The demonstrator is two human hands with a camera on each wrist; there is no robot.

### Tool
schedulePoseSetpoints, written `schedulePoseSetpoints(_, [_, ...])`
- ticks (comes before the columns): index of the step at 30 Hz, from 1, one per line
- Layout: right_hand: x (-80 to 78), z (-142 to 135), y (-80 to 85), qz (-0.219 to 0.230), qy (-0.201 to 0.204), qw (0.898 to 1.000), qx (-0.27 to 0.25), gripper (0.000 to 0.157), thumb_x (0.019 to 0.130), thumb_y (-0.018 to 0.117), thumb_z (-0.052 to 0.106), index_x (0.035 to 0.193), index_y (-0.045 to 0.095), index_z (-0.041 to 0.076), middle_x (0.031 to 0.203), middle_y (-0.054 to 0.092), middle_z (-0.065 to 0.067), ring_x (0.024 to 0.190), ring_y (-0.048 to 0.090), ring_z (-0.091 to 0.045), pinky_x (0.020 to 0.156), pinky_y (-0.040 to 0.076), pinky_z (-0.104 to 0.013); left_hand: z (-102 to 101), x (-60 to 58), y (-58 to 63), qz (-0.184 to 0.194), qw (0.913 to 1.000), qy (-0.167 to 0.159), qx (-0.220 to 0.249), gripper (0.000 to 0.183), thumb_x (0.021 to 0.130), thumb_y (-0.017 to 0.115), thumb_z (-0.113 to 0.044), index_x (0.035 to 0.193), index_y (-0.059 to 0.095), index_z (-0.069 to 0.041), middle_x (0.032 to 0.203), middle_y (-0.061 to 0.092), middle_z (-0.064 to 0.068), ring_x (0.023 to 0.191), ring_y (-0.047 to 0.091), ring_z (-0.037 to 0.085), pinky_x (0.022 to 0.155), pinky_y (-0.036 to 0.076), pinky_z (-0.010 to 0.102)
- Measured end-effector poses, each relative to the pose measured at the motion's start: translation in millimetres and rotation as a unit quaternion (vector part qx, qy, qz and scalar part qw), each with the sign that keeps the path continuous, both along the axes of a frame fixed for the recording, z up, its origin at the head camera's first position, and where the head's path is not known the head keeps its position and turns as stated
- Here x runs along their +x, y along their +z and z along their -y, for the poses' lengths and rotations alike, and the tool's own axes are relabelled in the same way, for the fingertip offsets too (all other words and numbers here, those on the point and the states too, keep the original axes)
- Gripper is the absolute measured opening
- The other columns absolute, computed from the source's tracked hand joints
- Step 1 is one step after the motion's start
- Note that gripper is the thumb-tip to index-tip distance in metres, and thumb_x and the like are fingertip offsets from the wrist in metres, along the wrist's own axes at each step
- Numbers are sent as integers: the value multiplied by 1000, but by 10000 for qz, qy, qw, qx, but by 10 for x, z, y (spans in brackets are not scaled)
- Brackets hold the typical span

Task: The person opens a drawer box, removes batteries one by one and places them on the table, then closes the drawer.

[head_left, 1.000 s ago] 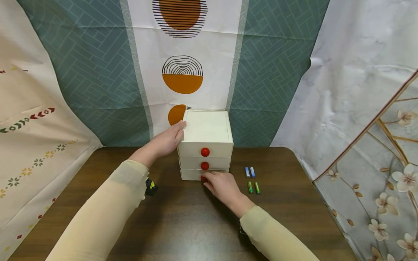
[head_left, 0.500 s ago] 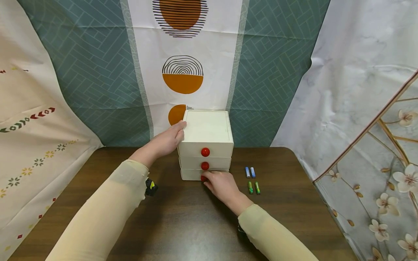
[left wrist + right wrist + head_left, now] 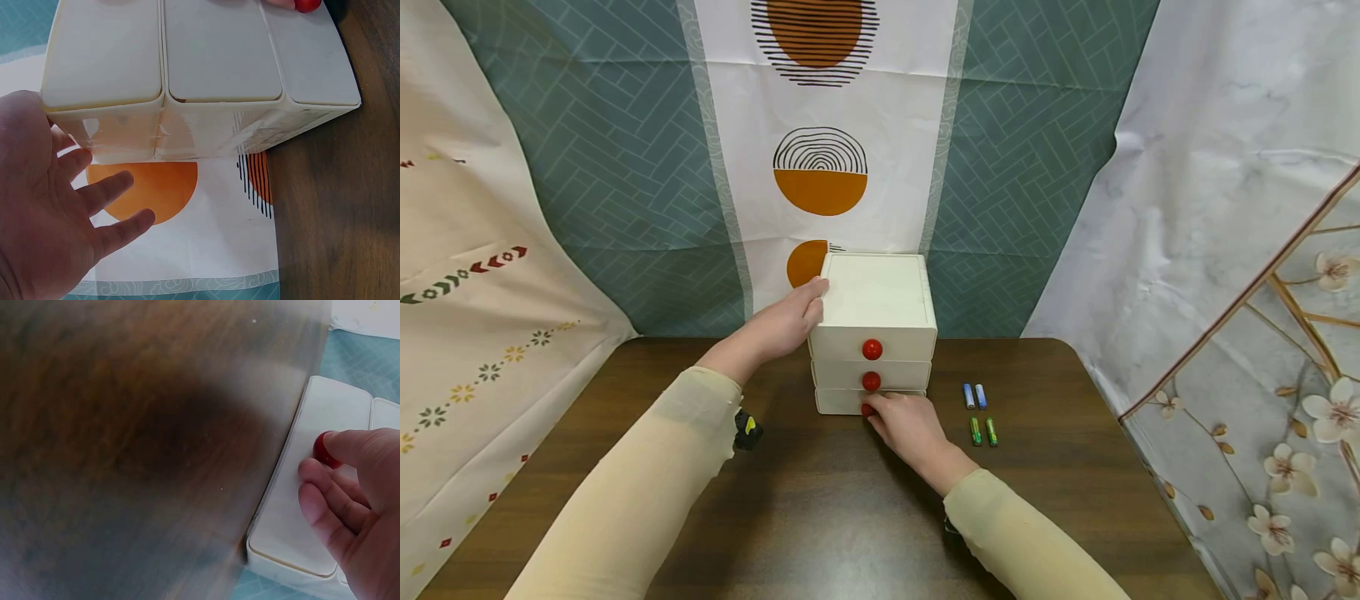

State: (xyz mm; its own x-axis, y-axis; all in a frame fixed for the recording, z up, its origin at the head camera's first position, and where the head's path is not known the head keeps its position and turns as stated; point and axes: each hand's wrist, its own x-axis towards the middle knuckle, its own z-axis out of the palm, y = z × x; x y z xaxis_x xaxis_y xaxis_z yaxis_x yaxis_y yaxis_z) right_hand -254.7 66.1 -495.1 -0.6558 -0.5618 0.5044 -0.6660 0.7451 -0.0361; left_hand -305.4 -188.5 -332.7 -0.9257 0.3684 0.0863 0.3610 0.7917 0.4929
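A white three-drawer box [image 3: 876, 290] stands at the back of the table, each drawer front bearing a round red knob. The left hand [image 3: 781, 323] rests against the box's upper left edge; in the left wrist view its fingers [image 3: 109, 192] are spread and fairly straight along the side. At the bottom drawer [image 3: 837, 402], the right hand [image 3: 913, 429] pinches the red knob [image 3: 325, 450] between thumb and fingers, as the right wrist view shows. All the drawers look closed. The top knob [image 3: 872, 349] and middle knob [image 3: 871, 381] are untouched.
Right of the box, two blue batteries [image 3: 974, 396] lie behind two green batteries [image 3: 983, 432] on the dark wooden table [image 3: 820, 517]. A patterned curtain [image 3: 1030, 167] hangs right behind the box, with more cloth at both sides.
The right forearm has shifted very slightly to the left. Both hands keep their places on the box and knob, and the drawers look unmoved.
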Motion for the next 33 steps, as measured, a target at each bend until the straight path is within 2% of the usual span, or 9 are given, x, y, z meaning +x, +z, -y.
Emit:
schedulePoseSetpoints(19, [7, 22, 7, 27, -29, 10000, 78, 24, 96, 88, 17, 119, 80, 20, 95, 81, 4, 82, 78, -21, 67, 64, -43, -2, -10, 16, 43, 10000, -52, 30, 62, 119, 23, -26, 175, 22, 1, 183, 16, 19, 169, 14, 32, 136, 14, 48])
schedulePoseSetpoints(33, [154, -9, 18, 187, 242, 9995, 90, 20, 97, 86, 18, 115, 77, 20, 93, 80, 7, 76, 76, -18, 64, 62, -38, -6, 7, 28, 106, 9999, -54, 21, 62, 119, 22, -26, 175, 20, 1, 183, 14, 19, 170, 13, 33, 136, 13, 49])
